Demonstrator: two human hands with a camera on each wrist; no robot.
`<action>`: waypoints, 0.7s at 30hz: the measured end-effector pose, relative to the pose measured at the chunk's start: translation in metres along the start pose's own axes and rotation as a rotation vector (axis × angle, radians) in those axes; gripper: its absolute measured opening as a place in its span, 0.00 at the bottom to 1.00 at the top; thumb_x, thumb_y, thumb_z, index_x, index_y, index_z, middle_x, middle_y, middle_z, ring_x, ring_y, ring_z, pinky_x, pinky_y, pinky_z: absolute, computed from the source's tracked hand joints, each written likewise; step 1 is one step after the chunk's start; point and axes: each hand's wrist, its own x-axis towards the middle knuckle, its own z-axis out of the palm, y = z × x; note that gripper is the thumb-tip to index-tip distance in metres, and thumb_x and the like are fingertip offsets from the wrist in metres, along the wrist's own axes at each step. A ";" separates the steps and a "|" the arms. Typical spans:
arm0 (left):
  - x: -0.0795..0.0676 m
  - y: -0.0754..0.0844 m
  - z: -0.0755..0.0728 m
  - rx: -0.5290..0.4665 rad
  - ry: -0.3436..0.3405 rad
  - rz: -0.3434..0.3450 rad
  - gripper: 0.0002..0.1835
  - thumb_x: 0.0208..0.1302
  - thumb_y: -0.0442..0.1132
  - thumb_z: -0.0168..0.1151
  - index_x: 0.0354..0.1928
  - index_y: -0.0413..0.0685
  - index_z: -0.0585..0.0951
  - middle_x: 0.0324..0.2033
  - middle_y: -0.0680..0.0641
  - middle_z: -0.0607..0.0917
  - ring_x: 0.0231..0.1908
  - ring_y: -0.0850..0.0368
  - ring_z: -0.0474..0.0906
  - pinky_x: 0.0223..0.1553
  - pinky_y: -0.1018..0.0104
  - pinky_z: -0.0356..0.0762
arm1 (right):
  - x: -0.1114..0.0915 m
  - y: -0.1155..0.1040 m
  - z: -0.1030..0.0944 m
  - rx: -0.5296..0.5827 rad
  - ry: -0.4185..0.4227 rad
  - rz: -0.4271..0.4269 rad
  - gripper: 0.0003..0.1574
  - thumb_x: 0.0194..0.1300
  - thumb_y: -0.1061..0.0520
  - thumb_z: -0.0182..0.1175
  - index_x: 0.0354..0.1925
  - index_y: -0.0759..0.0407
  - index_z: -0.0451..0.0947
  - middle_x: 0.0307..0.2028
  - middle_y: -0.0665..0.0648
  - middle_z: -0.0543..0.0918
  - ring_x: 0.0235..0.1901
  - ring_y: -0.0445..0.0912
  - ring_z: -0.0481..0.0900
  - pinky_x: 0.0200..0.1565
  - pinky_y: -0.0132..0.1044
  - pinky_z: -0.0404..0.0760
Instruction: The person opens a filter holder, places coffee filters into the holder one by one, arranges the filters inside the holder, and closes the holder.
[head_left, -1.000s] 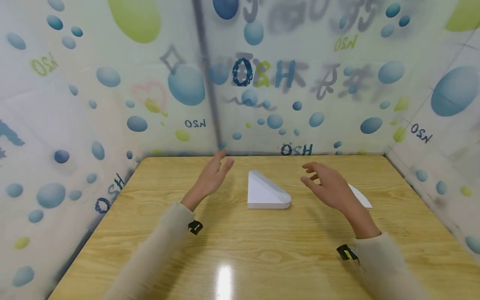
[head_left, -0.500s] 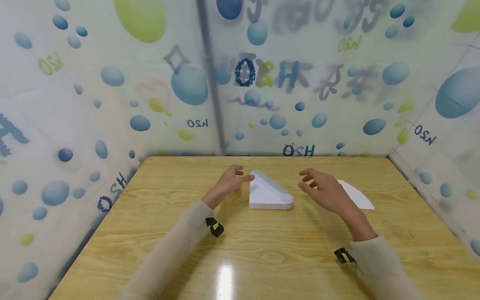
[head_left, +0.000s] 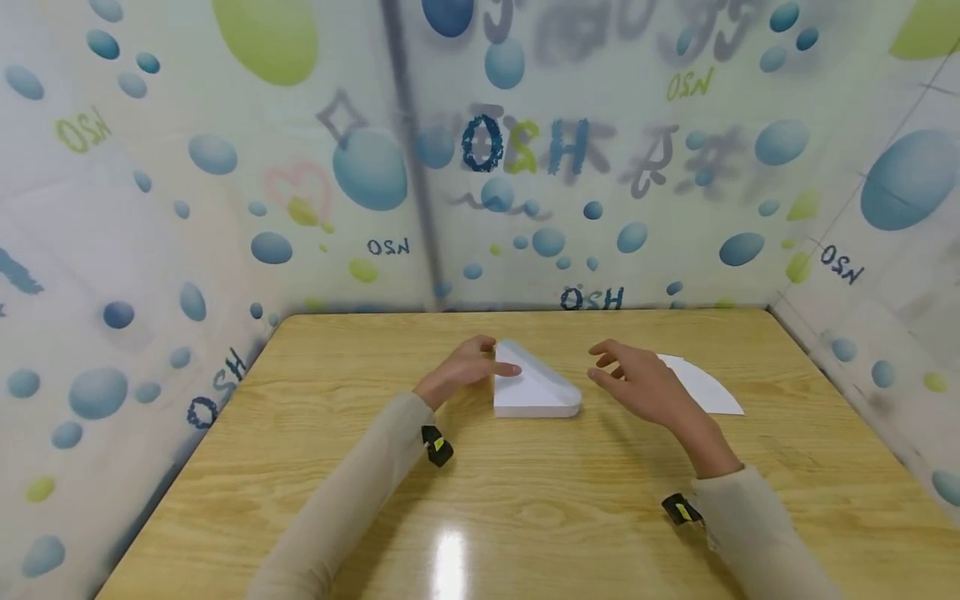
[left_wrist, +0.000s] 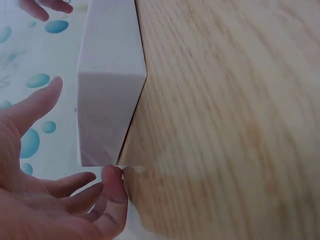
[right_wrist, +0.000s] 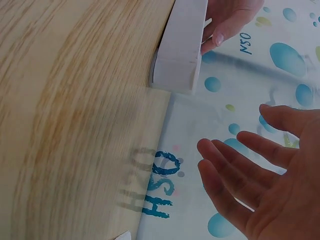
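Note:
A white wedge-shaped box (head_left: 531,390) with a triangular top and a rounded right corner lies on the wooden table. My left hand (head_left: 468,367) is at its left side, the thumb over the top. In the left wrist view, that thumb stands apart from the white box (left_wrist: 111,65), while the fingertips (left_wrist: 113,177) are right at the lower edge of its end. Off the box's right side hovers my right hand (head_left: 637,382), fingers loosely bent with nothing between them. The right wrist view shows the right hand (right_wrist: 265,170) spread below the box (right_wrist: 179,55).
Behind my right hand lies a flat white sheet with a curved edge (head_left: 708,387), partly covered by the hand in the head view. The wooden table (head_left: 540,508) ends at a patterned curtain wall (head_left: 517,275) at the back and sides.
My left hand has moved right from beside the box to its left edge, its thumb now over the top. The right hand has shifted slightly left, uncovering more of the white sheet.

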 end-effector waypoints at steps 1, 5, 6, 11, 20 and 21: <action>0.001 0.000 0.000 0.018 0.000 -0.001 0.49 0.58 0.55 0.77 0.76 0.44 0.66 0.76 0.43 0.68 0.73 0.44 0.67 0.74 0.47 0.66 | 0.000 0.000 0.000 0.000 -0.001 0.001 0.26 0.78 0.49 0.57 0.68 0.58 0.73 0.57 0.64 0.85 0.51 0.58 0.87 0.50 0.58 0.85; 0.005 0.000 0.000 0.041 -0.025 -0.003 0.47 0.58 0.53 0.78 0.76 0.44 0.67 0.77 0.43 0.66 0.71 0.45 0.67 0.74 0.46 0.65 | 0.001 0.000 0.001 -0.001 -0.012 -0.001 0.26 0.78 0.49 0.57 0.68 0.58 0.74 0.56 0.65 0.86 0.50 0.58 0.87 0.49 0.57 0.85; 0.005 0.000 -0.001 0.040 -0.031 -0.004 0.47 0.58 0.52 0.78 0.76 0.44 0.67 0.77 0.43 0.66 0.71 0.45 0.68 0.74 0.46 0.65 | 0.001 0.000 0.001 -0.002 -0.015 -0.001 0.26 0.78 0.49 0.57 0.67 0.58 0.74 0.56 0.65 0.86 0.50 0.58 0.87 0.49 0.57 0.85; 0.006 0.000 -0.003 0.039 -0.050 0.008 0.51 0.56 0.50 0.79 0.78 0.43 0.64 0.79 0.42 0.63 0.73 0.45 0.65 0.76 0.46 0.61 | 0.002 0.001 0.003 -0.003 -0.024 0.002 0.25 0.78 0.49 0.57 0.67 0.58 0.74 0.56 0.65 0.86 0.50 0.57 0.87 0.48 0.56 0.85; 0.009 0.000 -0.004 0.068 -0.049 0.015 0.48 0.57 0.48 0.79 0.76 0.44 0.66 0.79 0.42 0.62 0.78 0.43 0.59 0.78 0.44 0.56 | 0.002 0.001 0.003 -0.006 -0.034 0.007 0.26 0.78 0.48 0.57 0.67 0.58 0.74 0.57 0.65 0.85 0.51 0.58 0.86 0.48 0.56 0.85; 0.009 0.000 -0.004 0.065 -0.046 0.014 0.47 0.58 0.48 0.79 0.76 0.45 0.67 0.79 0.42 0.62 0.78 0.43 0.58 0.78 0.44 0.56 | 0.002 0.001 0.003 -0.006 -0.034 0.009 0.26 0.78 0.48 0.57 0.67 0.58 0.74 0.57 0.65 0.85 0.51 0.58 0.86 0.48 0.56 0.85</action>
